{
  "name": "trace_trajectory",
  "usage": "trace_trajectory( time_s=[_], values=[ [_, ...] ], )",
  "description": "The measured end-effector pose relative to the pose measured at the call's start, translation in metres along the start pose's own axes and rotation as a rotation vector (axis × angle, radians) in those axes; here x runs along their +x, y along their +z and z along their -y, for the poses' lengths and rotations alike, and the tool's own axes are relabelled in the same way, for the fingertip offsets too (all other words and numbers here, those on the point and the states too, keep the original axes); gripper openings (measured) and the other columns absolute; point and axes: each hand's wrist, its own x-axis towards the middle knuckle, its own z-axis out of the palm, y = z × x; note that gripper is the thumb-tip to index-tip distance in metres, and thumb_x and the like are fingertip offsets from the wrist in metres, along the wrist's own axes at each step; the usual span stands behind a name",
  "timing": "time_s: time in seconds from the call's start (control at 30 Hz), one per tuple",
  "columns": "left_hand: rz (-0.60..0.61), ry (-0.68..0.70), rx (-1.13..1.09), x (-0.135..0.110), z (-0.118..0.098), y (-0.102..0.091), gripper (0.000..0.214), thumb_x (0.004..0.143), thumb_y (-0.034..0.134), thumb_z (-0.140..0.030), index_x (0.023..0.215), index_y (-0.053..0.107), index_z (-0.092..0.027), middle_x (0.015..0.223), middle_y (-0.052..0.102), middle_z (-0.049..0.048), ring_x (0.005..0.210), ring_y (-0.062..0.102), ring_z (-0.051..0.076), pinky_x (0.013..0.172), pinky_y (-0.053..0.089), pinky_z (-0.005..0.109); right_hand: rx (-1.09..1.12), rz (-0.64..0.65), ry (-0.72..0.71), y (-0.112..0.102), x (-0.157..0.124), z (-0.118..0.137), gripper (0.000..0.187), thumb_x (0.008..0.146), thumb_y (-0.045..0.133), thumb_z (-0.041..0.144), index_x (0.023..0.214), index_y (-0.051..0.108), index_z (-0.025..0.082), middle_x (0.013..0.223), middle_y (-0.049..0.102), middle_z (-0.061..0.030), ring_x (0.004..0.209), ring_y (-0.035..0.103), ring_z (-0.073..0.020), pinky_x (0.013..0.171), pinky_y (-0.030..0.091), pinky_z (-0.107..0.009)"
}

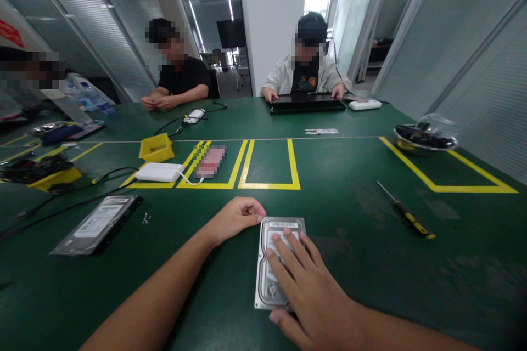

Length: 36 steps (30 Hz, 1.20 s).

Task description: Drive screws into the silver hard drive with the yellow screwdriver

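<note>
the silver rectangular metal hard drive (265, 279) lies flat on the dark green tabletop (214, 307), directly before the person at work, label side up. the right hand (307, 279) rests on its face, palm down, fingers spread across the label. the left hand (239, 218) is at the drive's upper left corner, fingers curled, thumb and forefinger tips close together; whether they pinch the corner or something small, i cannot tell.

to the left, well apart, lies a second silver drive with a white label (96, 224), set at a slant, with a few small metal screws (146, 218) just beside it. to the right lies a black-and-yellow-handled screwdriver (405, 216), touching neither hand, its shaft pointing up and left. beyond the left hand are a white oblong plastic power block (160, 172) and an open yellow plastic bin (156, 148). a round shiny metal bowl (426, 147) of dark items is at far right. across from here, a co-worker in a light jacket (282, 74) holds a flat black panel (307, 103).
</note>
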Motion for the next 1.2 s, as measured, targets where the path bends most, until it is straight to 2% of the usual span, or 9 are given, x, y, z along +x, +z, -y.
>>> trace_trajectory(
  time_s=[0.3,0.87,1.2],
  values=[
    [0.017,-0.001,0.048,0.000,-0.010,0.001,0.017,0.079,0.070,-0.027,0.086,0.067,-0.012,0.077,0.065,0.0022,0.073,0.059,0.013,0.070,0.043,0.024,-0.001,0.003,-0.002,-0.001,0.001,-0.001,0.076,0.096,0.046,0.050,0.158,0.018,0.018,0.161,0.004,-0.0114,0.149,-0.001,-0.0337,0.119,0.006,-0.060],
    [0.010,-0.038,0.074,0.001,-0.013,0.003,0.019,0.079,0.069,-0.028,0.089,0.071,-0.011,0.074,0.068,0.0029,0.069,0.060,0.013,0.066,0.043,0.024,0.001,-0.032,-0.009,0.000,-0.001,-0.001,0.079,0.093,0.051,0.048,0.158,0.020,0.016,0.161,0.009,-0.0127,0.149,0.005,-0.0364,0.119,0.008,-0.061],
    [0.011,-0.037,0.101,0.003,-0.012,0.002,0.018,0.078,0.070,-0.028,0.085,0.066,-0.012,0.073,0.064,0.0012,0.067,0.057,0.012,0.063,0.041,0.023,0.010,-0.023,-0.011,0.000,0.000,-0.002,0.079,0.093,0.052,0.050,0.158,0.022,0.016,0.161,0.009,-0.0123,0.149,0.004,-0.0363,0.120,0.007,-0.060]
  ],
)
